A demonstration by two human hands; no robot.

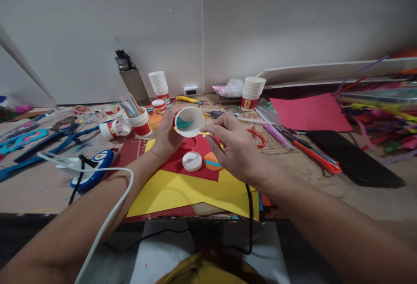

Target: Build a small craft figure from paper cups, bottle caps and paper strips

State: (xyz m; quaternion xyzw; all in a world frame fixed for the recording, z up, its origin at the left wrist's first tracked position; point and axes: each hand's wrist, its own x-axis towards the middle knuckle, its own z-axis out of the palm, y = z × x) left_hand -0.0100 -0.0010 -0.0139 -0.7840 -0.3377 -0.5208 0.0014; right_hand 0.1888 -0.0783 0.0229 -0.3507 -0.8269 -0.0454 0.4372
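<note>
Worktable [306, 201], cluttered, before grey panels [163, 23]. Landmark: yellow sheet [156, 193]. Above it: paper cup [196, 121], left hand [167, 138] curled round its side, mouth tipped toward the wearer, presumably to expose the teal piece [183, 124] inside. Right hand [233, 143]: beside the rim, nearly pinched; cannot tell whether it grips anything.

Paper cup [197, 121]: white inside, held up and tilted, mouth toward near side. Teal piece [184, 123] within, against left part. Nearer, below: shallow white round piece [192, 162], raised rim, lying on red sheet [172, 162]. Just right, orange disc [213, 166], blue stripe across, flat.
</note>
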